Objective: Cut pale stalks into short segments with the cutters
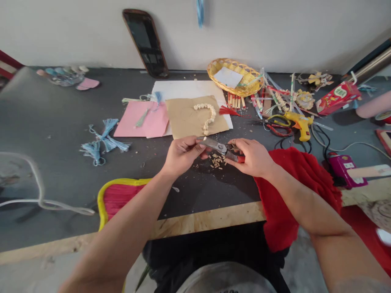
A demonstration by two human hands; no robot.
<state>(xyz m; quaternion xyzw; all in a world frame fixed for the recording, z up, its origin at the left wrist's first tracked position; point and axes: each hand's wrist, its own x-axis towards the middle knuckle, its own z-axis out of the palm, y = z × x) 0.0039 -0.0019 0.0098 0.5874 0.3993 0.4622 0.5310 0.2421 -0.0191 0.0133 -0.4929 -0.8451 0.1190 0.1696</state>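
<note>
My right hand [252,156] is closed around the red handles of a pair of metal shears [218,145], whose jaws point left. Fingers of my left hand [185,152] are pinched together at the jaw tips, where a small pale piece [204,138] shows; most of it is hidden by the fingers. Below the shears, a small pile of short pale stick pieces [216,161] lies on the dark tabletop. Just beyond my hands, a curved row of cream-coloured bits [210,116] rests on a brown paper sheet [183,116].
A wicker basket [259,87], yellow glue gun [301,124] and red drink carton [337,97] stand behind on the right. Red cloth [305,179] drapes over the table edge under my right forearm. Blue tassels [105,140] lie left; a phone [146,42] leans on the wall.
</note>
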